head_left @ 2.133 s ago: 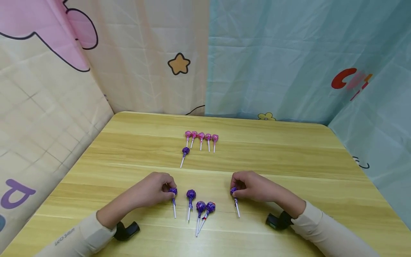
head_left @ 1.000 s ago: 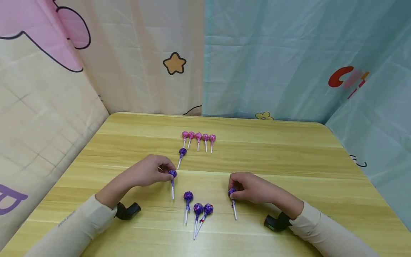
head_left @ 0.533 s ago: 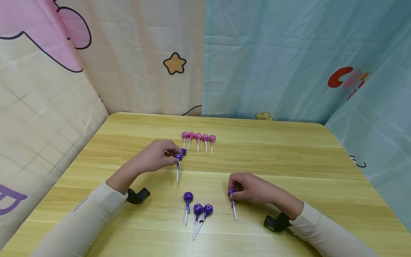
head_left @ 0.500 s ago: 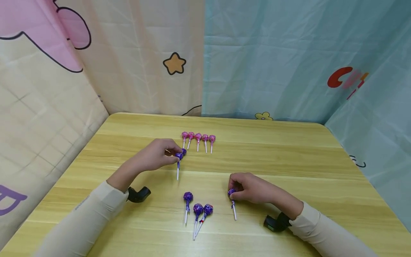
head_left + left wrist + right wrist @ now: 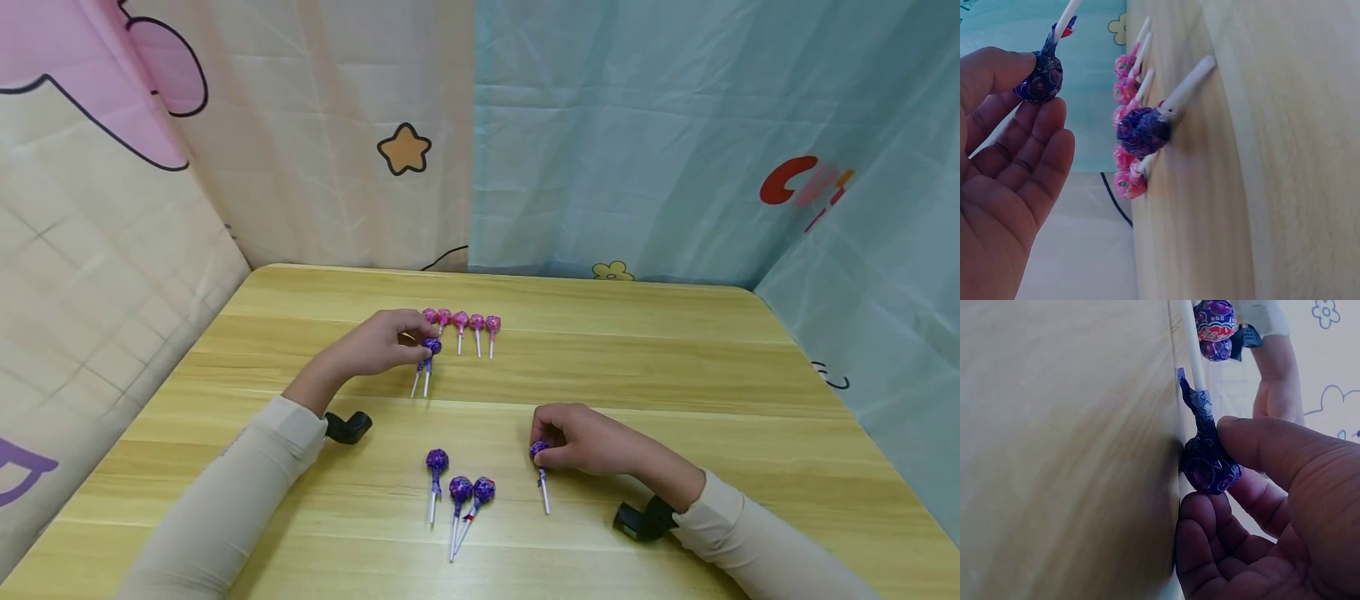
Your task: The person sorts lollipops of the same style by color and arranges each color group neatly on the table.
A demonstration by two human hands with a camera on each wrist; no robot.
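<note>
My left hand (image 5: 381, 343) pinches a purple-wrapped lollipop (image 5: 432, 345) by its candy end, between thumb and fingertips. In the left wrist view this held lollipop (image 5: 1041, 78) is off the table, stick pointing up. Another purple lollipop (image 5: 1144, 131) lies on the table close by; in the head view its head is hidden behind the left hand. Further back runs a row of several pink lollipops (image 5: 461, 320), partly covered by the left fingers. My right hand (image 5: 585, 438) holds a second purple lollipop (image 5: 1210, 465) by its head, low at the tabletop, thumb against the wrapper.
Between the hands and nearer the front lie three purple lollipops, one alone (image 5: 437, 461) and two (image 5: 461, 490) with crossing sticks. The wooden table (image 5: 675, 358) is bordered by printed curtains (image 5: 600, 150). A black wrist camera (image 5: 348, 427) hangs under each forearm.
My left hand has carried its purple lollipop forward and right, from the front group to beside the purple lollipop below the pink row. The right hand keeps its place and its hold.
</note>
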